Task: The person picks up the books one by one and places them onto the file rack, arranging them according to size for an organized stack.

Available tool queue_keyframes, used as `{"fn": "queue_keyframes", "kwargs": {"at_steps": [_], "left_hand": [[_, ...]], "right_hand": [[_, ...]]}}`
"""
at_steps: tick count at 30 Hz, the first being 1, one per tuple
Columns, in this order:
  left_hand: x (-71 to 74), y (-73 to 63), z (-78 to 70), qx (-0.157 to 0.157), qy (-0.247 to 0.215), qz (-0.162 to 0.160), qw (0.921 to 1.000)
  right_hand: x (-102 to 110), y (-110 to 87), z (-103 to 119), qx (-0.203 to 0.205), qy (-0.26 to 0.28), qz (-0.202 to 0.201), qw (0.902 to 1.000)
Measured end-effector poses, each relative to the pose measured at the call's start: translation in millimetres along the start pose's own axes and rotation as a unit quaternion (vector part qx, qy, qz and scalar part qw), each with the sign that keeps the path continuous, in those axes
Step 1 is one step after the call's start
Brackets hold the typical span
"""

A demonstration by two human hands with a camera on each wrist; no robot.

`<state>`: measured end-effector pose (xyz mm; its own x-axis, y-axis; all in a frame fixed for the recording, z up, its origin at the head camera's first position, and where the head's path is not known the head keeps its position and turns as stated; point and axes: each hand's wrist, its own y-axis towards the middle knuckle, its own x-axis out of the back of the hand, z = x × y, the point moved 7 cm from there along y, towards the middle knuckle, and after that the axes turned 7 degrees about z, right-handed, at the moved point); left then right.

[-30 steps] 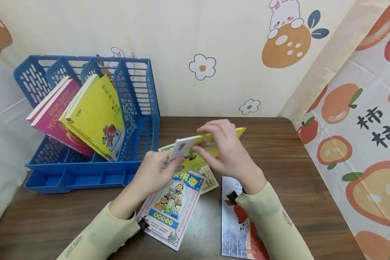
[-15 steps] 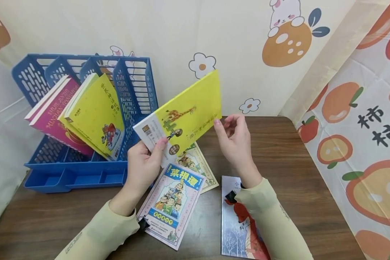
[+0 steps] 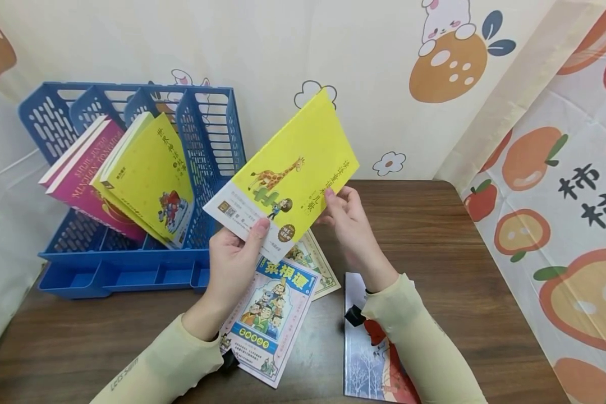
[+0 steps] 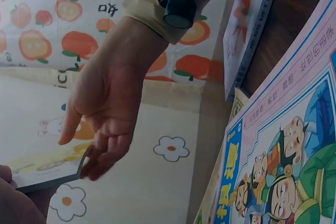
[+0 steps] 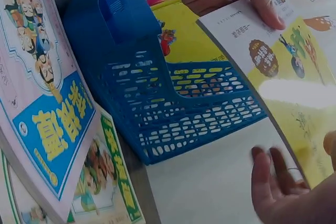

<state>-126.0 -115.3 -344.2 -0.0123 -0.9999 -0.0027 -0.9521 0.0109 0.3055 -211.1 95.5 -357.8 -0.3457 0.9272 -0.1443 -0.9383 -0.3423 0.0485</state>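
Observation:
A yellow picture book (image 3: 298, 168), with a giraffe on its cover and a white band at its lower end, is held tilted above the table. At the white band my left hand (image 3: 230, 268) grips it, thumb across the front. My right hand (image 3: 356, 233) holds the book's right edge, thumb on the cover and fingers behind; those fingers (image 5: 276, 179) appear curled in the right wrist view. Below lies a comic-style book (image 3: 270, 317) with a blue title band, partly over a cream-and-green book (image 3: 320, 269).
A blue slotted book rack (image 3: 121, 272) stands at the left, holding magenta books (image 3: 88, 182) and yellow books (image 3: 154, 174). Near the front right, partly under my right forearm, lies a book with a red fox (image 3: 361, 359). A patterned curtain (image 3: 363, 129) hangs behind the table.
The yellow book has been raised and turned so its cover faces me. My right hand came off the book, then returned to its right edge; the left kept its grip.

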Motion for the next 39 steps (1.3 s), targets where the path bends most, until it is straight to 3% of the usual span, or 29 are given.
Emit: {"fn": "queue_keyframes", "kwargs": {"at_steps": [6, 12, 16, 21, 23, 27, 33, 39], "left_hand": [[-11.0, -0.2, 6.1, 0.04, -0.065, 0.061, 0.9952], [-14.4, 3.0, 13.5, 0.088, -0.071, 0.117, 0.9867], [-5.8, 9.2, 13.8, 0.085, -0.071, 0.145, 0.9832], [9.1, 18.8, 1.5, 0.024, -0.141, 0.178, 0.9736], [13.7, 21.6, -3.1, 0.014, -0.149, 0.189, 0.9704], [19.3, 23.8, -6.9, 0.038, -0.117, 0.197, 0.9726], [18.0, 23.5, -3.3, 0.083, -0.075, 0.218, 0.9694], [18.9, 22.6, 1.4, 0.092, -0.02, 0.238, 0.9668]], "right_hand": [[2.7, -1.8, 12.2, 0.07, 0.118, 0.011, 0.9905], [11.0, -3.1, 21.8, 0.117, 0.143, -0.002, 0.9828], [16.6, -2.9, 23.1, 0.12, 0.111, -0.011, 0.9865], [22.0, -4.2, 27.9, 0.12, 0.067, -0.015, 0.9904], [23.3, -5.3, 30.3, 0.12, 0.05, -0.015, 0.9913], [21.5, -7.1, 34.0, 0.12, 0.003, -0.002, 0.9928], [10.9, -10.4, 38.1, 0.123, -0.056, 0.027, 0.9904], [-1.1, -14.0, 40.4, 0.135, -0.127, 0.067, 0.9804]]}}
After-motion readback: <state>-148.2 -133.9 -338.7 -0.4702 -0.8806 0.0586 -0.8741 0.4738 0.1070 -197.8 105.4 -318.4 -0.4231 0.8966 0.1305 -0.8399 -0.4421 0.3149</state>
